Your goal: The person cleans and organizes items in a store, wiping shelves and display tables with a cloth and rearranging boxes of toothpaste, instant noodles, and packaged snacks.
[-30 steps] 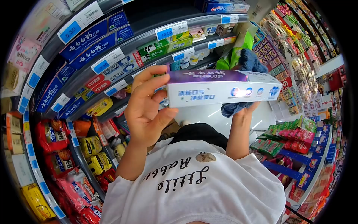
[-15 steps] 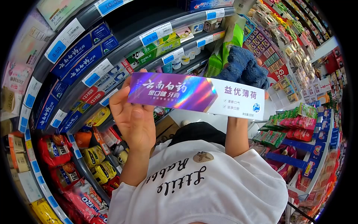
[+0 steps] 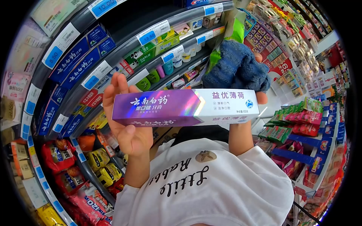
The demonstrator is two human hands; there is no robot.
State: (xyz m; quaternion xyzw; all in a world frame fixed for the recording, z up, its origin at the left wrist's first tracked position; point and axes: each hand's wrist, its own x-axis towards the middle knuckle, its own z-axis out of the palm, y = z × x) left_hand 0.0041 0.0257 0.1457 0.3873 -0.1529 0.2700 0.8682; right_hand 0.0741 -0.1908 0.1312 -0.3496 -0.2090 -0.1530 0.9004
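A purple and white toothpaste box [image 3: 184,107] lies nearly level across the view, printed front and lower side both showing. At its purple end is my left hand [image 3: 132,139], its fingers reaching up behind the box and the thumb at the lower edge. My right hand [image 3: 261,98] is at the white end, mostly hidden by the box and a dark blue fluffy cloth [image 3: 237,66]. It grips the cloth and appears to steady the box as well; fingertips show beside both. Behind the cloth stands a bright green package [image 3: 236,30].
Curved shelves [image 3: 173,19] with price tags run along the left. They carry blue toothpaste boxes [image 3: 81,69], green Darlie boxes [image 3: 141,54] and, lower down, red and yellow packs [image 3: 60,154]. On the right, a rack [image 3: 309,150] holds green and pink packets [image 3: 301,116].
The box has shifted left and slightly down, and has turned so its lower side shows. More of the blue cloth is visible above it. My left fingers now extend higher behind the box.
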